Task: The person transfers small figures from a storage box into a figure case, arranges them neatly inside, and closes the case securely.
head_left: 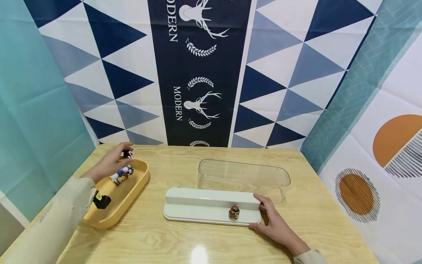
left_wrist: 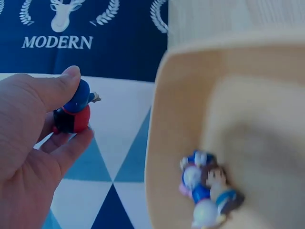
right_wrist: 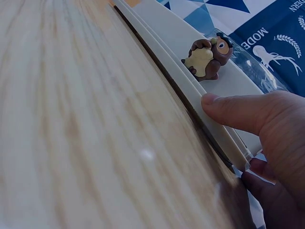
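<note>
My left hand (head_left: 110, 161) is raised over the far end of the orange tray (head_left: 137, 191). Its thumb and fingers pinch a small toy figurine (left_wrist: 77, 109) with a blue head and a red and black body. Inside the tray below lie figurines in blue and white (left_wrist: 198, 188) and in brown and white (left_wrist: 223, 188). My right hand (head_left: 273, 225) grips the right end of the white stepped display base (head_left: 197, 209), thumb on its front edge. On the base's lower step, near that hand, a brown bird-like figurine (right_wrist: 205, 59) stands upright.
A clear plastic cover (head_left: 244, 178) sits on the wooden table (head_left: 158, 244) just behind the white base. Patterned cloth (head_left: 204, 73) hangs behind the table. A teal cloth (head_left: 36, 95) hangs at the left, close to the tray.
</note>
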A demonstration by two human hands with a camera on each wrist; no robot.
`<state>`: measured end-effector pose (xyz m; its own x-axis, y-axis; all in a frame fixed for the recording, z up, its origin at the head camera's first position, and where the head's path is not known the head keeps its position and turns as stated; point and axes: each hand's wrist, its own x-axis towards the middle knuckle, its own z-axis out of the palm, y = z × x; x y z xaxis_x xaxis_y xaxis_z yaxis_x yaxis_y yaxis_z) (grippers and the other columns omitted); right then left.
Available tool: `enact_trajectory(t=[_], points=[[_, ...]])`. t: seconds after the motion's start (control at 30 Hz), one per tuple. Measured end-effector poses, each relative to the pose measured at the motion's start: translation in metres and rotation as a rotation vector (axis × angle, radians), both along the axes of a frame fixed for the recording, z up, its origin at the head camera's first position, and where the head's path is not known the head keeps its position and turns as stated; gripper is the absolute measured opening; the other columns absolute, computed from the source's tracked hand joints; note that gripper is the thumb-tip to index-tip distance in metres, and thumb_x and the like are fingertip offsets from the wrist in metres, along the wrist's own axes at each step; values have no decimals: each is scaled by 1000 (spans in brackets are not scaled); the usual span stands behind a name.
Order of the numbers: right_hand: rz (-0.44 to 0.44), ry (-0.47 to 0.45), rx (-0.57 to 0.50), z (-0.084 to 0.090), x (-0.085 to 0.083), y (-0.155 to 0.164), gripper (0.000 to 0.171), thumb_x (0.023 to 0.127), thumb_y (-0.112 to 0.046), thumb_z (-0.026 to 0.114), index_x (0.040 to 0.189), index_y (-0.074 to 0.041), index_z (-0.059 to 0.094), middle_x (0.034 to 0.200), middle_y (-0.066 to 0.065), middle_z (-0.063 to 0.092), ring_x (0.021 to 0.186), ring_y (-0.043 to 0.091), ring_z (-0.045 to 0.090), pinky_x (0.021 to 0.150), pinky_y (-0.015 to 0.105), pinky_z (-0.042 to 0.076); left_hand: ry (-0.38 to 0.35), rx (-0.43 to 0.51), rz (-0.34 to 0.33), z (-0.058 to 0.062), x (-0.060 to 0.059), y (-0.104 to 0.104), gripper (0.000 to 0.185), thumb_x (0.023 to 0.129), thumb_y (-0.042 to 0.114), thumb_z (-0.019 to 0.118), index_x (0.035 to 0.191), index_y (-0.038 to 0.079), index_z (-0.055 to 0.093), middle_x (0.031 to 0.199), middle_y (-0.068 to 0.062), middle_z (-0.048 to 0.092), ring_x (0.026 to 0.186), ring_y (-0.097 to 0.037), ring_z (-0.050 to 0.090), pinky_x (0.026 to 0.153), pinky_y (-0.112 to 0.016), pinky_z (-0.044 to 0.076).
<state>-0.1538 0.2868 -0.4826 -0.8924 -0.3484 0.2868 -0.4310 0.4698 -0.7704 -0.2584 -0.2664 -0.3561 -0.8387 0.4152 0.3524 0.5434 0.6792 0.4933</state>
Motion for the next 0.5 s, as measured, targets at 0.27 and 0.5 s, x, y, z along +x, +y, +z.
enact_trajectory(t=[0.27,0.5], points=[[-22,-16,11,0,2,-2,93,78,-18,86,153,-15,31,143,11,37,132,22,43,107,18,34,-70,190,-2,1,3,17,53,100,0,55,146,-12,31,135,-34,45,125,-47,43,96,-64,42],[-31,-4,20,1,2,-3,92,78,-18,86,152,-14,32,142,10,38,131,26,44,107,20,36,-165,289,11,6,3,35,57,103,10,55,151,-8,29,142,-28,43,131,-40,39,102,-43,41]])
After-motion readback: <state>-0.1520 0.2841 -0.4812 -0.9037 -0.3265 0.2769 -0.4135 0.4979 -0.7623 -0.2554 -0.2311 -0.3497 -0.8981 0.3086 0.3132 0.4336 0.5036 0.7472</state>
